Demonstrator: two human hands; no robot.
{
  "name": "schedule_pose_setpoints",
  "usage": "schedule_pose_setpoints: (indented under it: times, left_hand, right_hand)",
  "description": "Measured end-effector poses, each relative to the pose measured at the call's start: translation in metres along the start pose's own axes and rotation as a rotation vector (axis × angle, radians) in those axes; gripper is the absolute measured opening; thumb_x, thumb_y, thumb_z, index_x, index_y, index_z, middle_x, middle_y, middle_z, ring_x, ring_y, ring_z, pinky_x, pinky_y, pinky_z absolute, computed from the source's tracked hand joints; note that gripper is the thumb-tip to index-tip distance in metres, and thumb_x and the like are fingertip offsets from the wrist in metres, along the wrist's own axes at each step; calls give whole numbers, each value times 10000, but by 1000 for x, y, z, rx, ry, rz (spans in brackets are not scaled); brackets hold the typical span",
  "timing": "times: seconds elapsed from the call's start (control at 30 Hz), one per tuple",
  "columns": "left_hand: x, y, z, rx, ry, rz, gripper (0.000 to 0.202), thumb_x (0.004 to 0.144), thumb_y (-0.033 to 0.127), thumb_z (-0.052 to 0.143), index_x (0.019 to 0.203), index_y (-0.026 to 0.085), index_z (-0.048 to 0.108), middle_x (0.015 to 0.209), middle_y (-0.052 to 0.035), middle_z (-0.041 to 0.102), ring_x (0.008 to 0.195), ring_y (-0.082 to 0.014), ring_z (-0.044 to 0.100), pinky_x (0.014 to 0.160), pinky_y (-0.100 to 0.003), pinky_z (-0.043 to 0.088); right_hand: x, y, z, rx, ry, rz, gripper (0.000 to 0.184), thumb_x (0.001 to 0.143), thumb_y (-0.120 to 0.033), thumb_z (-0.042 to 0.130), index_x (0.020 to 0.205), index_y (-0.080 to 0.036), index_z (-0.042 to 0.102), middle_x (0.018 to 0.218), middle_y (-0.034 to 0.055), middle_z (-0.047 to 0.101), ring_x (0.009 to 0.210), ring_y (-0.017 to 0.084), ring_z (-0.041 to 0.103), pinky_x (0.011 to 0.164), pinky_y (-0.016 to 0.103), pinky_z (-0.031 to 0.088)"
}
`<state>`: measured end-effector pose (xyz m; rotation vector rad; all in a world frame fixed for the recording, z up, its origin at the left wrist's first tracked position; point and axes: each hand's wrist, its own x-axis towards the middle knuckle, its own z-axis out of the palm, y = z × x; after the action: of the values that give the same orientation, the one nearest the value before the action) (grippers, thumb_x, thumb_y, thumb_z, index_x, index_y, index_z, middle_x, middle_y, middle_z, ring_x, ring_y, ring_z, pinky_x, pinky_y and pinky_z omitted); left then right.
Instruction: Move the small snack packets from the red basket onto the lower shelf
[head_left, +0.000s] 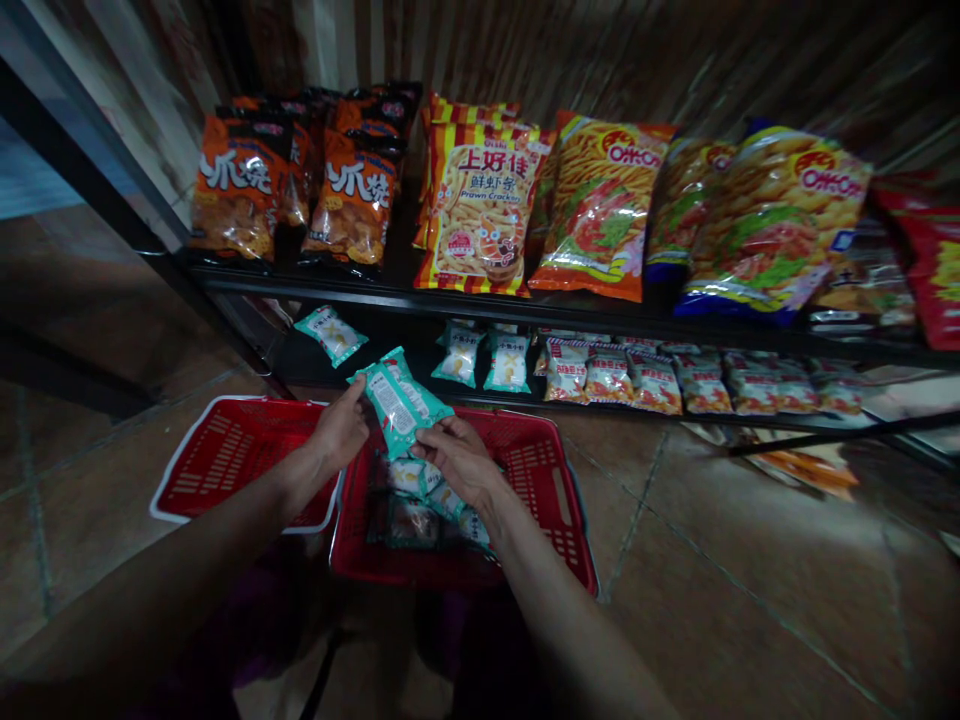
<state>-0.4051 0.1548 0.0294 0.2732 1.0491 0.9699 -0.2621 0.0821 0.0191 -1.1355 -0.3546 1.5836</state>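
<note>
Packet, teal with a white panel, hangs tilted in the air between my hands in the head view; it is just above the back rim of the basket and just in front of the lower shelf at its front edge; my left hand is clamped on its upper left end, fingers wrapped round the edge; my right hand pinches its lower right end, fingers curled onto the face; the hands sit near each other with only the packet between them. The basket is red plastic with slotted walls and stands on the floor under my right forearm; loose packs lie in it, piled toward its left side. A second basket, red with a pale rim, stands just beside the first on its left, under my left wrist. On the lower shelf, near its left end, a stray pack lies askew; toward the middle, upright packs stand at the front edge; to their right a row of red-and-white packs runs along that edge. On the upper shelf, orange bags stand at the left end, a striped bag of prawn crackers in the middle, yellow bags to its right, all at the front edge; the far right end is too blurred to tell.
</note>
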Motion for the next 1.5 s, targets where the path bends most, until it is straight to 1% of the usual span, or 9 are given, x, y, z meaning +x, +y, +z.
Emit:
schedule_pose_setpoints:
  times: [0.17,0.3,0.5,0.63,0.77,0.87,1.0,1.27,1.5]
  left_hand:
    - [-5,-2,-2,65,-117,-56,264,907,345,498,916,126,645,817,-78,695,721,-184,656,706,-315,530]
    - [-6,-5,-6,85,-225,-74,234,895,323,513,942,133,641,855,-78,701,745,-188,659,716,-317,526]
    - [-6,-8,-8,106,-339,25,205,784,296,674,922,150,634,882,-54,704,778,-181,653,744,-310,518]
    - [-4,-8,-8,91,-302,87,219,738,280,725,896,158,633,871,-36,706,767,-164,648,752,-296,511]
    - [-3,-9,-8,109,-259,89,210,730,278,732,870,154,635,828,-28,704,722,-154,639,712,-282,503]
    - [-3,-10,-7,120,-238,95,220,721,282,738,868,153,638,807,-25,701,702,-149,631,693,-278,498]
    - [-5,-11,-6,124,-234,116,259,701,273,755,906,157,646,855,-27,705,757,-152,640,743,-279,497]
    - [-8,-10,-6,150,-253,78,321,704,259,749,993,180,633,960,-42,708,846,-191,663,813,-332,505]
    - [-10,-9,-5,183,-312,127,367,706,391,739,994,187,639,1011,-60,697,904,-212,653,788,-320,501]
  right_hand:
    - [3,4,1,37,31,-5,403,416,-228,879,531,-178,496,536,-62,574,555,89,591,624,251,526]
    - [4,4,0,23,32,2,403,411,-239,884,526,-172,503,538,-53,591,553,90,603,622,240,523]
    - [2,0,-2,-42,-13,54,371,415,-280,885,569,-144,576,587,-26,628,590,93,614,655,239,530]
    - [2,-2,-4,-78,19,48,387,479,-375,856,677,-142,620,651,19,674,646,121,646,631,233,514]
    - [2,-4,-5,-92,90,-55,403,516,-390,840,773,-183,608,694,-24,649,647,112,636,616,234,501]
    - [1,-7,-5,-95,85,-64,433,519,-413,833,825,-208,606,751,-41,627,652,116,641,611,245,502]
    - [0,-9,-6,-125,68,-50,418,526,-427,824,821,-216,614,763,-43,613,621,110,626,609,260,501]
    - [1,-7,-9,-178,21,-74,321,564,-391,790,779,-205,641,796,-26,617,661,98,567,602,236,480]
    - [1,-7,-7,-179,46,-114,277,578,-380,777,754,-218,637,774,-38,601,675,101,543,620,235,479]
